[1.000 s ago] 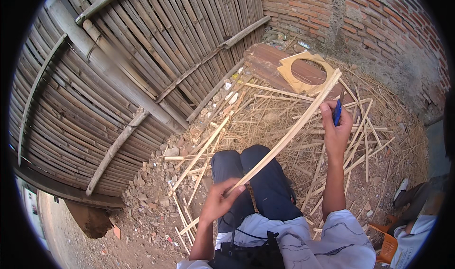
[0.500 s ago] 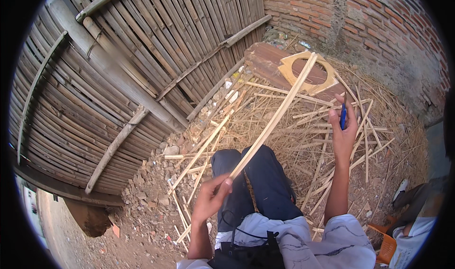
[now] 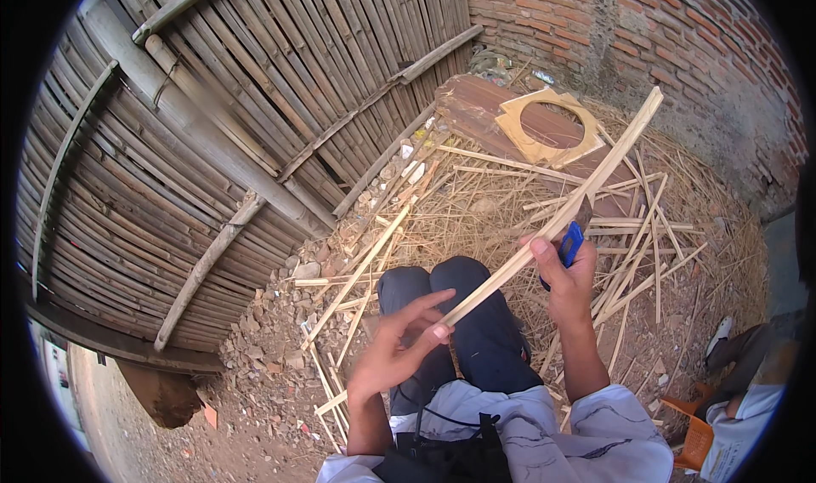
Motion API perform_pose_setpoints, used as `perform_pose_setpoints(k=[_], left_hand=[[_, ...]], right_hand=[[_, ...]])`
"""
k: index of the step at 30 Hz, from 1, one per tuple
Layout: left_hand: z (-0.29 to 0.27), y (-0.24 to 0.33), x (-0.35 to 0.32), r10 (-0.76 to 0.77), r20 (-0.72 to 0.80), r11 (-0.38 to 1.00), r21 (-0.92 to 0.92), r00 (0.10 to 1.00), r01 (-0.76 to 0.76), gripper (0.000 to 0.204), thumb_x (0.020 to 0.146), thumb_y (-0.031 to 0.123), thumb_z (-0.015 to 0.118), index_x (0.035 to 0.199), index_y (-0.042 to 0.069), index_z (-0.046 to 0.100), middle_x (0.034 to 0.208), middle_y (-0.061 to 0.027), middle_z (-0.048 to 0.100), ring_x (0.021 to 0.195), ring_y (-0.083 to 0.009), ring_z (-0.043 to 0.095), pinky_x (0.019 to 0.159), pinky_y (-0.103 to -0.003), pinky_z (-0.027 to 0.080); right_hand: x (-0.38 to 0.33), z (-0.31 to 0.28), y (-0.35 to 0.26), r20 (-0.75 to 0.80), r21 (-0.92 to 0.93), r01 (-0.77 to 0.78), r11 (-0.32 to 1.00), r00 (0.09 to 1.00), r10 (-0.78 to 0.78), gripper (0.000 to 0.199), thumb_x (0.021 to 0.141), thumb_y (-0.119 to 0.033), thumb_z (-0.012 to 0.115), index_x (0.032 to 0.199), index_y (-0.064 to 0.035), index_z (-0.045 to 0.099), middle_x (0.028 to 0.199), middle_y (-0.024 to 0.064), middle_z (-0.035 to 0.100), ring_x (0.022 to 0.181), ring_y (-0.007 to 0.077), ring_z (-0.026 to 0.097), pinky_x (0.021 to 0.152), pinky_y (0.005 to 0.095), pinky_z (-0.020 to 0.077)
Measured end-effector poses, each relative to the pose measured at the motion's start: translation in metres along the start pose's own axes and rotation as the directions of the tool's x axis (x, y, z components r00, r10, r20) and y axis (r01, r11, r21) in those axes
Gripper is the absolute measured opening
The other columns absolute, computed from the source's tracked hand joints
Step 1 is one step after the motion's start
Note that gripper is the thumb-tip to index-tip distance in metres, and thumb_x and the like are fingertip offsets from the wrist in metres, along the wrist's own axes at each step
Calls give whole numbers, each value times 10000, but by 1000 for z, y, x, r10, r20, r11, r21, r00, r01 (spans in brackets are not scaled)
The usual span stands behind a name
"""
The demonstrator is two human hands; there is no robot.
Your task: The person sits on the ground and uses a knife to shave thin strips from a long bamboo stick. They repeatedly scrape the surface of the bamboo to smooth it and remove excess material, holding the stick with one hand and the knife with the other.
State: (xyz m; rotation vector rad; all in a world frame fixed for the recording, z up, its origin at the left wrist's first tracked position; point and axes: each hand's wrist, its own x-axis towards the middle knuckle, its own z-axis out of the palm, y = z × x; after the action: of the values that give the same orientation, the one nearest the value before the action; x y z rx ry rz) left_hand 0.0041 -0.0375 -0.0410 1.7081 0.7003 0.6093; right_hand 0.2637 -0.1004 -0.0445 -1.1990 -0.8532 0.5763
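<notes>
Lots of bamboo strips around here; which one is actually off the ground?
The long pale bamboo strip spanning both hands: left hand at its near end, right hand gripping mid-length. The others lie on the ground.

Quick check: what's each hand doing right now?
Left hand: fingers spread, pinching the near end of the bamboo strip.
Right hand: closed on a blue-handled knife, thumb against the strip.

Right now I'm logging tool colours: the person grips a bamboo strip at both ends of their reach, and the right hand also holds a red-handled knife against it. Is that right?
Not quite. The handle is blue, not red. In the head view the right hand holds a blue-handled knife against the bamboo strip, while the left hand grips the strip's near end.
</notes>
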Motion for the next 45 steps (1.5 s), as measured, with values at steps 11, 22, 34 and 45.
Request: perform_pose_setpoints(k=[11, 22, 34, 45], left_hand=[[-35, 3, -6, -253, 265, 952, -101, 930, 288, 526, 1185, 410, 415, 1332, 21, 736, 722, 35, 496, 614, -66, 465, 573, -242, 398], [5, 9, -7, -95, 23, 967, -235, 995, 98, 317, 1067, 122, 712, 1356, -9, 705, 1056, -28, 713, 889, -80, 640, 788, -244, 523], [26, 20, -6, -18, -185, 987, -158, 983, -12, 426, 908, 79, 869, 1306, -2, 740, 1042, -72, 736, 938, -92, 661, 786, -261, 531], [35, 6, -3, 2, -284, 988, -150, 959, -46, 415, 909, 121, 882, 1282, -16, 765, 889, -24, 685, 778, -62, 551, 637, -244, 417]], right_hand=[[13, -19, 1, -145, 104, 109, 989, 985, -94, 380, 1063, -330, 706, 1193, 27, 731, 678, -71, 506, 556, -1, 351, 513, 224, 218], [-31, -3, 18, 302, -377, 559, 739, 828, -472, 413, 996, -410, 768, 1037, -2, 718, 801, 116, 680, 642, 228, 690, 560, 314, 498], [-39, 16, 19, 440, -357, 710, 607, 701, -561, 370, 887, -410, 863, 1028, -80, 770, 703, 32, 645, 519, 199, 608, 473, 335, 454], [-38, 19, 17, 458, -392, 699, 599, 712, -531, 332, 870, -360, 872, 1036, -88, 778, 685, 24, 621, 507, 205, 597, 464, 337, 445]])
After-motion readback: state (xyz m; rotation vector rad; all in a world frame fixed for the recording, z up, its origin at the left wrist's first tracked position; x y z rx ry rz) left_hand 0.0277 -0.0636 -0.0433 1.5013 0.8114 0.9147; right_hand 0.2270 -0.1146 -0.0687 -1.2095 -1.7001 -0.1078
